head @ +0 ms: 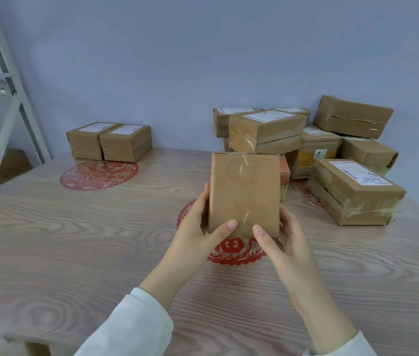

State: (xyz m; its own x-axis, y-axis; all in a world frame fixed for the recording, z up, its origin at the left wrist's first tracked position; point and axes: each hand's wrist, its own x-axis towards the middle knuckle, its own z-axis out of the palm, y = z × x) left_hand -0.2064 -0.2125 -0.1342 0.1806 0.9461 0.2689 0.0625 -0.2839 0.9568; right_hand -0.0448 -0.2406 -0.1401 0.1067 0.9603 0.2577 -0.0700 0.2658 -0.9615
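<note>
A taped cardboard box (244,194) is held upright above the wood-grain tabletop (75,240), over a red paper-cut decal (236,250), with the left hand (198,227) curled round its left edge and the right hand (283,240) round its right edge, both thumbs pressed on the near face. Behind and to the right lies a heap of labelled parcels (306,140). Two more labelled boxes (109,141) sit side by side against the wall at the far left, touching each other, by another red decal (98,174).

Soft even light, faint shadows, glare on the tape (244,168) — wide-angle bend at edges, slight blur
</note>
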